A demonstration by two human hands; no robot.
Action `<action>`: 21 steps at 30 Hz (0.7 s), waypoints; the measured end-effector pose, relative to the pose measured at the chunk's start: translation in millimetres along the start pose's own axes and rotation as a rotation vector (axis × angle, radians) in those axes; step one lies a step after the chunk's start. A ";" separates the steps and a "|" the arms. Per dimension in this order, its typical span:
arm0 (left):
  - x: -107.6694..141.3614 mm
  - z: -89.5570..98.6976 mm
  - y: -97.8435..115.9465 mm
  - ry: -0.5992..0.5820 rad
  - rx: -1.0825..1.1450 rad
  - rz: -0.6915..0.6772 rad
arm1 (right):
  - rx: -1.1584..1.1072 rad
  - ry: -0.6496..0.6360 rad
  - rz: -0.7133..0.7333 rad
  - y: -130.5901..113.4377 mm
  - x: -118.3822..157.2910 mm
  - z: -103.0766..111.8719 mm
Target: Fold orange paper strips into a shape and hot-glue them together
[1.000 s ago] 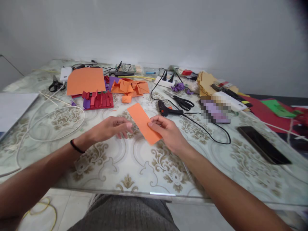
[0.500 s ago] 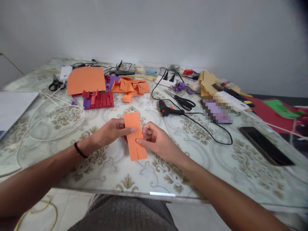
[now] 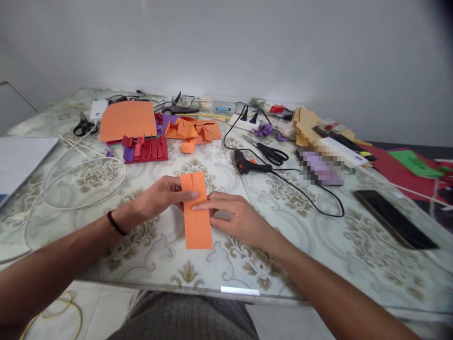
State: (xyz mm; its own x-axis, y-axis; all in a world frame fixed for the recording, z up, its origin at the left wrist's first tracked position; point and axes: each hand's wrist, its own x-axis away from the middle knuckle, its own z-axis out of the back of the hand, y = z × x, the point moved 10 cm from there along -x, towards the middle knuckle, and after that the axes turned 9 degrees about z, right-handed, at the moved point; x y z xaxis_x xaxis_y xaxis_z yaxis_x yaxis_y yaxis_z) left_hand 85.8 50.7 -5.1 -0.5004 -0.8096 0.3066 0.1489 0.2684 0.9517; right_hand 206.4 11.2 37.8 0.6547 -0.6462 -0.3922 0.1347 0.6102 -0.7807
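1 orange strip (image 3: 198, 231): left hand (image 3: 159, 196) has joined right hand (image 3: 242, 219).

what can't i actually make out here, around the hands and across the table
All in the head view:
Left hand: some fingers are hidden behind the orange strip.
Orange strip: its underside faces away from the camera.
White sheet: cut off by the picture's left edge.
Purple item: pixelation hides its details.
Small blue item at the back: too small to identify.
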 end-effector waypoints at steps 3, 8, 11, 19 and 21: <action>1.1 -7.1 0.3 -0.054 0.008 0.015 | 0.003 -0.009 0.046 -3.6 -1.4 -1.2; 2.6 -6.6 5.3 -0.043 0.021 0.005 | -0.053 -0.010 0.027 -3.1 -1.7 -0.7; 3.2 -4.3 5.7 -0.030 0.022 -0.010 | -0.029 -0.011 0.018 -1.1 -0.2 -0.4; 4.1 -7.1 5.2 -0.067 0.002 -0.008 | 0.012 -0.116 0.134 -5.4 4.2 -15.3; 4.3 -10.1 5.1 -0.092 -0.010 0.004 | 0.004 -0.118 0.134 -5.1 4.0 -15.9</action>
State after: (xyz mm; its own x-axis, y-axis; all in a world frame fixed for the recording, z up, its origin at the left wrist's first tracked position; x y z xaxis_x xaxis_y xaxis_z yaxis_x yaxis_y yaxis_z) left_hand 93.0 43.3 1.2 -0.5760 -0.7570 0.3086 0.1595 0.2662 0.9506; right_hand 196.5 -1.8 32.5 0.7494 -0.5012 -0.4327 0.0435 0.6893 -0.7231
